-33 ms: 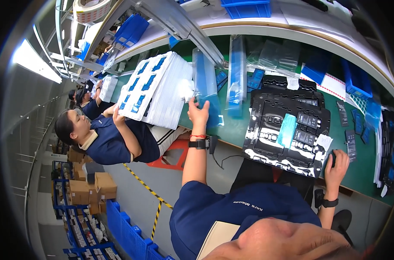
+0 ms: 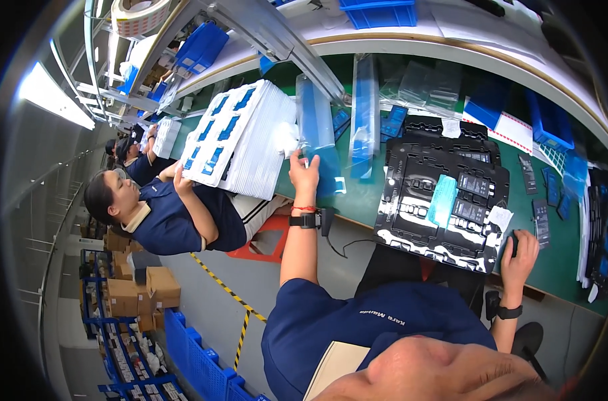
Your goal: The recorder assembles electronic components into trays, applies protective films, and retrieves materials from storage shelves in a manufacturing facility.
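Observation:
My left hand (image 2: 304,174) is by the bench edge, its fingers bent and apart, with nothing visible in them. It lies beside a blue plastic film strip (image 2: 317,123) and a crumpled white wad (image 2: 287,138). A second blue film strip (image 2: 364,120) lies to its right. In front of me is a stack of glossy black plastic trays (image 2: 411,174), carrying flat black batteries (image 2: 471,210) and a light teal strip (image 2: 442,202). Near the trays' right corner, my right hand (image 2: 521,262) curls around a small dark object (image 2: 514,246) whose kind I cannot make out.
On the left a co-worker (image 2: 177,207) holds a tall stack of white trays (image 2: 250,150) with blue pieces. Loose batteries (image 2: 540,224) and a blue bin (image 2: 550,120) are at the right. A metal post (image 2: 284,47) and shelf edge (image 2: 411,45) stand over the green bench (image 2: 357,207).
My left hand's fingers have curled slightly near the blue film strip. My right hand and the black trays look unmoved.

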Available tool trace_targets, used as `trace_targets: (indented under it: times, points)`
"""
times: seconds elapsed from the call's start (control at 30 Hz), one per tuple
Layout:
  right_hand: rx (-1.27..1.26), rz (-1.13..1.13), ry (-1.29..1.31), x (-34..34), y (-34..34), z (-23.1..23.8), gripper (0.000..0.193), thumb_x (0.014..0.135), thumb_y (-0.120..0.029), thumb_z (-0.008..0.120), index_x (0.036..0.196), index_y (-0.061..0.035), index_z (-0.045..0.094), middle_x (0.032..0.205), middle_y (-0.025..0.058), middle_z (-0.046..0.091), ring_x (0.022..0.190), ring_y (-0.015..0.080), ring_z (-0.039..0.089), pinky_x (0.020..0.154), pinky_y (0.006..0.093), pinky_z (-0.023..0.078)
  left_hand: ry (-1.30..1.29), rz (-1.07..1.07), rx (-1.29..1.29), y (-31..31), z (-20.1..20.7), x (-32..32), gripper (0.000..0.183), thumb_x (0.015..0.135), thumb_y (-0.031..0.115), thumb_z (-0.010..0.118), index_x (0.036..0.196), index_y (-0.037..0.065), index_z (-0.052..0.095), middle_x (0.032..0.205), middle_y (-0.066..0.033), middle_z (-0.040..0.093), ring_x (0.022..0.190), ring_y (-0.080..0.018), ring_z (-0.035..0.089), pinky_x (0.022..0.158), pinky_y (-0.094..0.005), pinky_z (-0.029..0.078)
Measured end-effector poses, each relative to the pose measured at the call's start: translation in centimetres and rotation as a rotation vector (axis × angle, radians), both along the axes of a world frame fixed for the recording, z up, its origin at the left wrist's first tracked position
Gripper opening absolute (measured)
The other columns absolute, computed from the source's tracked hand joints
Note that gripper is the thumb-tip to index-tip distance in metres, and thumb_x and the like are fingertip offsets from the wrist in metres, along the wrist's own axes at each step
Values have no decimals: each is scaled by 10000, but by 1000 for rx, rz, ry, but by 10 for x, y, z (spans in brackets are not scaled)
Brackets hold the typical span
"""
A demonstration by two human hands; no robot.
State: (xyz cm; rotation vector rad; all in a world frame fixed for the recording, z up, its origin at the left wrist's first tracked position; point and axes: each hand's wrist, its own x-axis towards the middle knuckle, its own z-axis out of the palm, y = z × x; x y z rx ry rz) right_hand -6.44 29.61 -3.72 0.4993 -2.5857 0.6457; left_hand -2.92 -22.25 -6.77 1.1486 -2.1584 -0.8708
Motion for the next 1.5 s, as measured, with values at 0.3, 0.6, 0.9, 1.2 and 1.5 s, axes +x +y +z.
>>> trace_targets:
  times: [0.3, 0.6, 0.9, 1.2, 1.5]
  points:
    - [-18, -2, 22, 1, 2, 6, 154, 763, -35, 592, 911, -4, 566, 947, 140, 554, 905, 315, 513, 802, 384, 390, 235, -10, 59, -42, -10, -32, 184, 722, 27, 673, 903, -8, 671, 801, -90, 667, 705, -140, 596, 677, -264, 474]
    - [-739, 42, -664, -1, -10, 16, 287, 779, -54, 646, 1044, 4, 553, 761, 9, 521, 652, 59, 491, 586, 190, 414, 33, -102, -466, -8, 6, -4, 262, 730, 133, 676, 949, -7, 646, 907, -153, 628, 891, -304, 564, 835, -385, 426]
    - [-1071, 185, -857, -1, -20, 9, 404, 743, 63, 638, 1096, -8, 454, 806, -12, 432, 619, 27, 451, 563, 160, 393, 169, -554, 514, 159, 32, 54, 233, 833, 74, 622, 1048, -7, 587, 833, -8, 594, 729, -48, 538, 657, -168, 434]
    - [-1425, 207, -921, 1, 10, 17, 405, 781, 19, 541, 1159, 15, 395, 1090, 145, 558, 977, 166, 565, 855, 292, 459, 178, -586, 608, 183, 21, 56, 299, 855, 45, 577, 1135, -34, 508, 865, -24, 576, 671, -41, 529, 556, -146, 405]
    - [-1525, -213, -493, 10, 133, 12, 497, 826, -44, 535, 1288, 41, 374, 1150, 105, 539, 1035, 168, 535, 901, 281, 420, 182, -579, 537, 191, 21, 57, 378, 807, 24, 635, 1150, -40, 489, 898, -59, 585, 696, -53, 527, 609, -170, 444]
